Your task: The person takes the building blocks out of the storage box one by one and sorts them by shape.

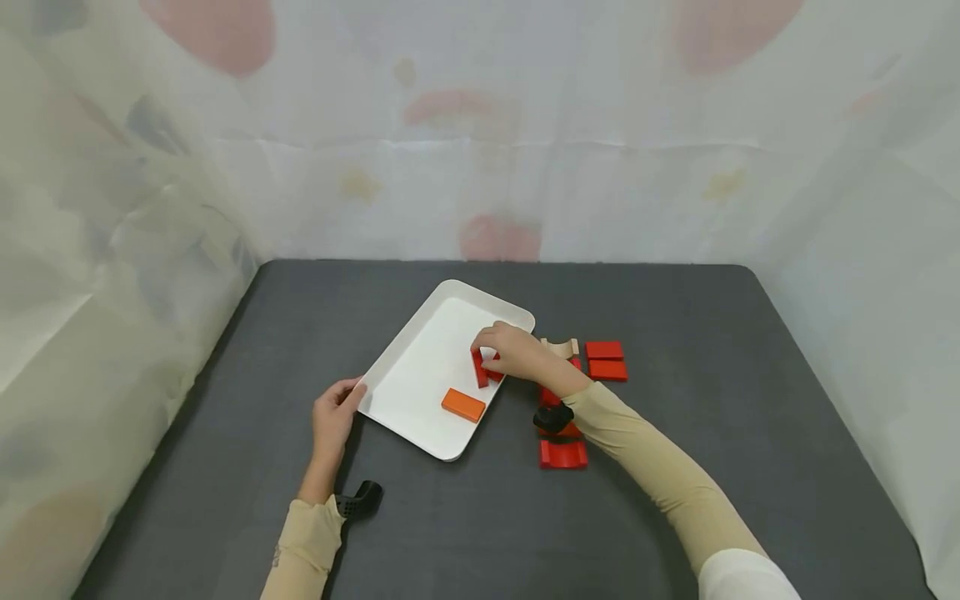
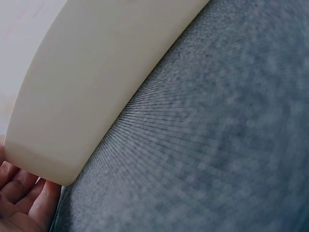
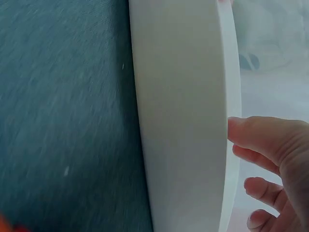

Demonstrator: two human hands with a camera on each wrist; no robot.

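Note:
A white tray lies slanted on the dark table. Inside it, near the right rim, my right hand pinches a red block that stands on the tray floor. An orange block lies flat in the tray, nearer to me. My left hand rests on the table and touches the tray's near-left edge with its thumb. The left wrist view shows the tray's corner with my fingers beside it. In the right wrist view, the fingers reach over the tray wall; the block is hidden.
Right of the tray lie two flat red blocks, a pale wooden arch and a red arch block, with more red pieces partly hidden under my right forearm. Pale curtains enclose the table on three sides.

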